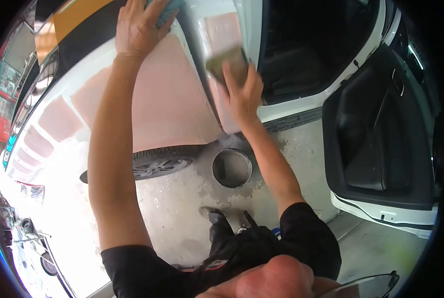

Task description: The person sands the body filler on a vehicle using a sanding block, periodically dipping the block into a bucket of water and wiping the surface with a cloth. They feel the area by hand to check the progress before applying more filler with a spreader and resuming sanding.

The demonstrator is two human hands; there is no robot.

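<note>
My right hand (244, 94) grips an olive-brown sanding block (228, 63), slightly blurred, flat against the white car's body beside the door opening. Pink patches of filler or primer surround it, one on the narrow strip (223, 32) above the block. At the top of the view my left hand (141, 27) rests on the car above the large pink-patched rear panel (164, 94). A teal cloth (171, 11) is under its fingers, partly hidden and cut by the view's edge.
Below the panel sits a wheel (162, 166), with a round dark bucket (232, 169) of murky liquid on the wet floor beside it. An open car door (381, 129) stands at the right. A red vehicle (5, 94) is at the far left.
</note>
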